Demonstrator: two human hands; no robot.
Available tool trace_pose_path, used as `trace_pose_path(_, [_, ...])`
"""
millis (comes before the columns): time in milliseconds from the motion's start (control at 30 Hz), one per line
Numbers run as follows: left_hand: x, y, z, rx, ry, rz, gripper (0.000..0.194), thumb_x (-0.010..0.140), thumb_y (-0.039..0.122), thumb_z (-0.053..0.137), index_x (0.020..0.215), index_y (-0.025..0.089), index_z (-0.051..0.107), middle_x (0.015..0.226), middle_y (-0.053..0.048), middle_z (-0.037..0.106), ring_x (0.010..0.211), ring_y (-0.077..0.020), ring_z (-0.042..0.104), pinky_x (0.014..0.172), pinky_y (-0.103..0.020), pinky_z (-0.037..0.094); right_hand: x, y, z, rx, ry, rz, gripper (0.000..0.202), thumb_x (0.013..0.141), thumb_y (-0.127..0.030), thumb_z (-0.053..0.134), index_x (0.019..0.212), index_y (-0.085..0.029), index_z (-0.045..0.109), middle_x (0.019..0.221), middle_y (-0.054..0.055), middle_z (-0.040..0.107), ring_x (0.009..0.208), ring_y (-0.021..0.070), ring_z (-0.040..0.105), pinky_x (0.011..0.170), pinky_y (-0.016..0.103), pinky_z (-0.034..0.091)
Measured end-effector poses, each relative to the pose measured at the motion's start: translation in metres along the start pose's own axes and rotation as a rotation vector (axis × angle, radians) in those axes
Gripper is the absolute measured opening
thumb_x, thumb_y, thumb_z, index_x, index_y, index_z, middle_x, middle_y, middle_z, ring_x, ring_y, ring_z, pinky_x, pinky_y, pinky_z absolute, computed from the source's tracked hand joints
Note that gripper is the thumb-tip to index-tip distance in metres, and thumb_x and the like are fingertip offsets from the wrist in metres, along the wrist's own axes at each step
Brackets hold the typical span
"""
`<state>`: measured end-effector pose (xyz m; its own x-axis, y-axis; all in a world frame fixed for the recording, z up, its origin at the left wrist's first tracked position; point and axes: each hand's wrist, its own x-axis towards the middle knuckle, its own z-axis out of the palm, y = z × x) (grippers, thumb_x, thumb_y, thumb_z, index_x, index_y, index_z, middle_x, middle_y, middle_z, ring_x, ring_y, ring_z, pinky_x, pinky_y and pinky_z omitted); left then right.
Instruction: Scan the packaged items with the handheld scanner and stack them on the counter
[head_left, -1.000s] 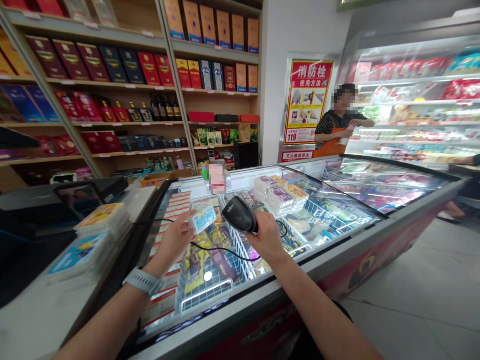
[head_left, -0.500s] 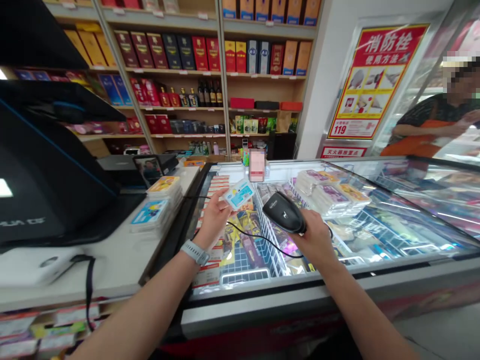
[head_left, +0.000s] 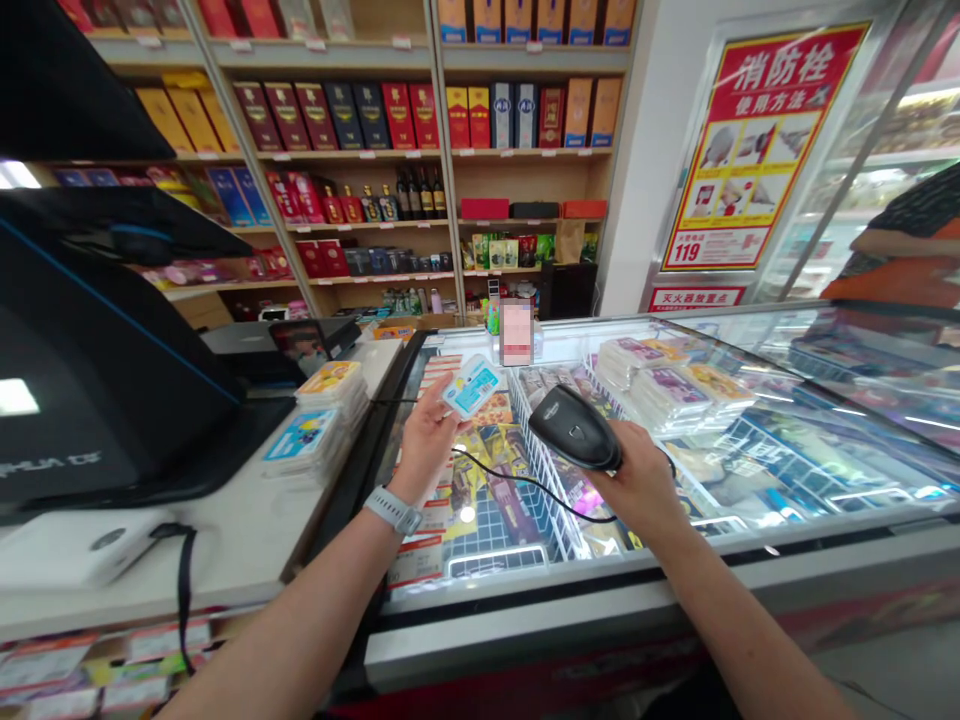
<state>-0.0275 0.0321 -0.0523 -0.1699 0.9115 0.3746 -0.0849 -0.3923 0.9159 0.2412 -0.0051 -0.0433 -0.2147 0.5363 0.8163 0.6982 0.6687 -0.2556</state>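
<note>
My left hand (head_left: 430,437) grips a small clear plastic package with a blue label (head_left: 473,388) by its left edge, tilted above the glass of the freezer. The label side, with a barcode, faces me. In my right hand (head_left: 643,480) is a black barcode scanner (head_left: 574,428), its head pointing left towards the package, with a gap between them. A black cable (head_left: 525,478) loops below both. Similar packages lie in a stack (head_left: 307,440) on the counter at left, and more purple- and yellow-labelled packs (head_left: 675,392) are piled on the freezer at right.
Beneath the glass of the chest freezer (head_left: 570,575) are wire baskets with packaged goods. A dark checkout machine (head_left: 105,370) and a white device (head_left: 82,545) occupy the left counter (head_left: 247,540). Shelves of boxes and bottles stand behind. At far right is a person in an orange apron (head_left: 896,265).
The package has turned slightly in my left hand. My view has shifted a little, and the person at right is now further towards the edge. Both hands keep their holds.
</note>
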Motion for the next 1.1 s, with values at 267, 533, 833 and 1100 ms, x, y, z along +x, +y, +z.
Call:
trace_pose_path(267, [0.0053, -0.0031, -0.0019, -0.027, -0.001, 0.166, 0.061, 0.078, 0.032, 0.069, 0.135, 0.021, 0.048, 0.126, -0.012, 0.065, 0.119, -0.0241, 0.06, 0.104, -0.042, 0.046, 0.0006, -0.0006, -0.0001, 0.004, -0.038, -0.019, 0.01, 0.08, -0.026, 0.061, 0.086, -0.021, 0.055, 0.078, 0.004, 0.063, 0.076, 0.0219, 0.058, 0.07, 0.034, 0.044])
trace_pose_path(533, [0.004, -0.0027, 0.0004, 0.039, -0.003, 0.167, 0.063, 0.08, 0.035, 0.066, 0.137, 0.021, 0.045, 0.133, -0.013, 0.059, 0.119, -0.0245, 0.059, 0.102, -0.042, 0.047, -0.0008, 0.0015, 0.0015, 0.017, -0.072, 0.003, 0.011, 0.08, -0.027, 0.062, 0.088, -0.021, 0.057, 0.082, 0.005, 0.064, 0.079, 0.022, 0.058, 0.075, 0.035, 0.044])
trace_pose_path(833, [0.0033, -0.0029, 0.0022, 0.029, -0.037, 0.187, 0.066, 0.08, 0.043, 0.068, 0.137, 0.02, 0.045, 0.134, -0.013, 0.059, 0.125, -0.0263, 0.055, 0.103, -0.04, 0.047, 0.0003, 0.0013, 0.0016, 0.025, -0.084, -0.007, 0.011, 0.08, -0.029, 0.061, 0.087, -0.021, 0.056, 0.08, 0.005, 0.064, 0.081, 0.0232, 0.06, 0.076, 0.036, 0.043])
trace_pose_path(1100, [0.003, -0.0017, 0.0025, 0.025, -0.04, 0.194, 0.063, 0.08, 0.042, 0.068, 0.136, 0.02, 0.046, 0.129, -0.013, 0.062, 0.122, -0.0251, 0.057, 0.105, -0.041, 0.045, 0.0005, 0.0018, 0.0018, 0.03, -0.116, -0.002, 0.011, 0.079, -0.028, 0.062, 0.085, -0.021, 0.055, 0.081, 0.004, 0.062, 0.08, 0.0227, 0.058, 0.079, 0.037, 0.042])
